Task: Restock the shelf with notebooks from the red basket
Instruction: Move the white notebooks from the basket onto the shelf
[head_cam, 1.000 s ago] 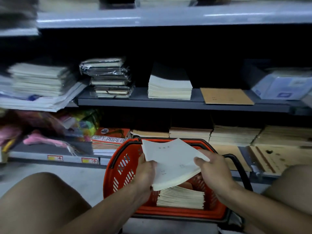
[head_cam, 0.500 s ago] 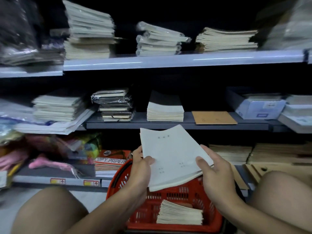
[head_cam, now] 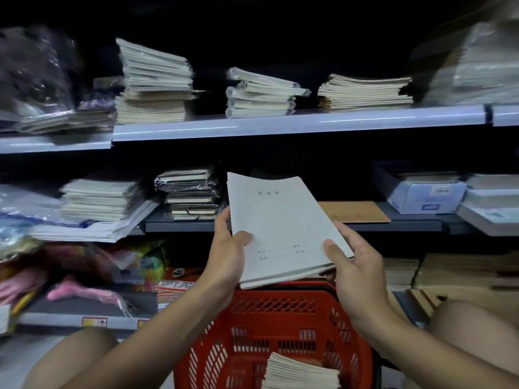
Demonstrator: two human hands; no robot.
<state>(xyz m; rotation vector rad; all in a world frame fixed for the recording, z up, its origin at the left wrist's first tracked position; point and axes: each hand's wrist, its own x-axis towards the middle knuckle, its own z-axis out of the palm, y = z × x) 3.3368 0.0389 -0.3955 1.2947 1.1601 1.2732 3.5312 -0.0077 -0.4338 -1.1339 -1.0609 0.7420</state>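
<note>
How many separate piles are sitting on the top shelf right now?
5 that I can make out: a blurred wrapped pile far left, a tall stack, a plastic-wrapped stack, a low stack, and a blurred pile far right. More may be hidden.

Dim aisle in front of me, black unlit back wall (head_cam: 280, 29) behind the racks, pale glossy metal upper shelf edge (head_cam: 280, 123) catching streaks of light, dark grey middle shelf board (head_cam: 407, 223), pale grey floor (head_cam: 16, 357) at my lower left
</note>
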